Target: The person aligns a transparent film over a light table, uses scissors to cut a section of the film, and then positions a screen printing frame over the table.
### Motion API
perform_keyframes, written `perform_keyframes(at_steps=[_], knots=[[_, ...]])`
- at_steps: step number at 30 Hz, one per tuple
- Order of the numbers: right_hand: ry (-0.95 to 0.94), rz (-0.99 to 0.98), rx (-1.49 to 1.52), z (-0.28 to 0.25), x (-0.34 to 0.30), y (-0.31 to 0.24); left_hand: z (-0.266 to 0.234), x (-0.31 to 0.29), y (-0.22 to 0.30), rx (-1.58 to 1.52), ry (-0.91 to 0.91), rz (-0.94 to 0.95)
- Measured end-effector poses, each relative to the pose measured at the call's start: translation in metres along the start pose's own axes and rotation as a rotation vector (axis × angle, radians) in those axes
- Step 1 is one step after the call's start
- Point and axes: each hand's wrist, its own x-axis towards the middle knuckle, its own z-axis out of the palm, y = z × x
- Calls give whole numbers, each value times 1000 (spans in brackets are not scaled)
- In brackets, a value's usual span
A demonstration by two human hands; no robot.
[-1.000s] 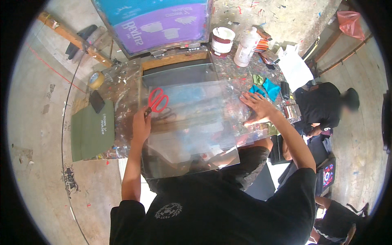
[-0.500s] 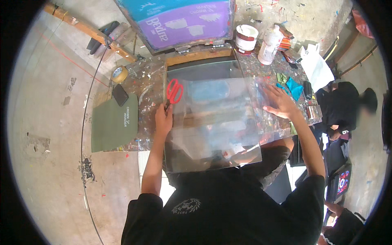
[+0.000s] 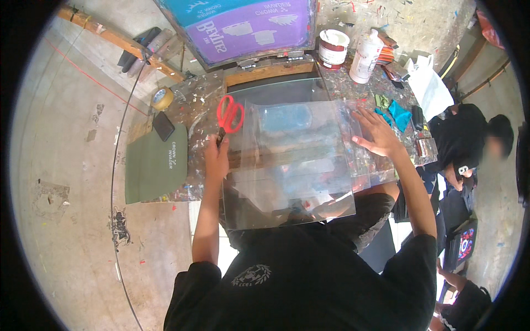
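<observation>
1. This is a print or craft workshop: the worktable [image 3: 199, 110] is spattered all over with dried paint.
2. At its far edge stand a framed printing screen [image 3: 243, 25], an open paint tub [image 3: 333, 48] and a white squeeze bottle [image 3: 366, 56].
3. A tape roll [image 3: 162, 98] lies at the left corner, above a bare concrete floor [image 3: 61, 165].

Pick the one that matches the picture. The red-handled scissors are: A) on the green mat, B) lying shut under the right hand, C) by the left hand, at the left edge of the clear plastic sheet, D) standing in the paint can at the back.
C: the red-handled scissors sit just above the left hand at the left edge of the clear plastic sheet, while the right hand lies flat on the sheet's far side.
</observation>
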Motion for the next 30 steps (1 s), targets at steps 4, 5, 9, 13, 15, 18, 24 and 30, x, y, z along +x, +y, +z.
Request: perform_keyframes(at_steps=[4, 5, 9, 13, 15, 18, 24, 30], knots=[[56, 2, 30, -2, 1, -8, -17, 1, 28, -49, -75, 46], [54, 3, 28, -2, 2, -11, -19, 1, 41, -50, -76, 46], [103, -34, -49, 1, 2, -21, -7, -13, 92, 52, -149, 137], [297, -4, -83, 2, 3, -41, 14, -44, 119, 45, -333, 375], [372, 27, 70, -12, -3, -62, 27, -56, 128, 80, -388, 406], [424, 9, 305, -35, -31, -103, 44, -73, 126, 154, -524, 426], [226, -142, 125, -52, -56, -157, 55, -83, 141, 93, -558, 633], [137, -117, 64, -52, -59, -153, 46, -82, 156, 211, -613, 694]])
